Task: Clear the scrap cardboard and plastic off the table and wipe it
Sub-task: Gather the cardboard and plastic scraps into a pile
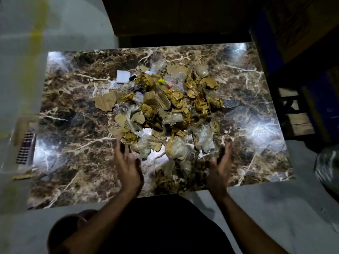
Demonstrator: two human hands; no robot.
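A heap of torn brown cardboard scraps (157,101) and crumpled clear plastic wrap (176,147) lies in the middle of the brown marble-patterned table (73,162). A white square block (123,76) sits at the heap's far left edge. My left hand (127,166) hovers over the table just before the heap's near left side, fingers spread and straight, holding nothing. My right hand (221,166) is held edge-up at the heap's near right side, fingers straight, palm facing inward, also empty.
A clear container with a dark grid-patterned item (25,147) stands off the table's left edge. A wooden stool or pallet (295,114) and dark boxes stand to the right. A clear plastic bag (328,167) lies on the floor at the right.
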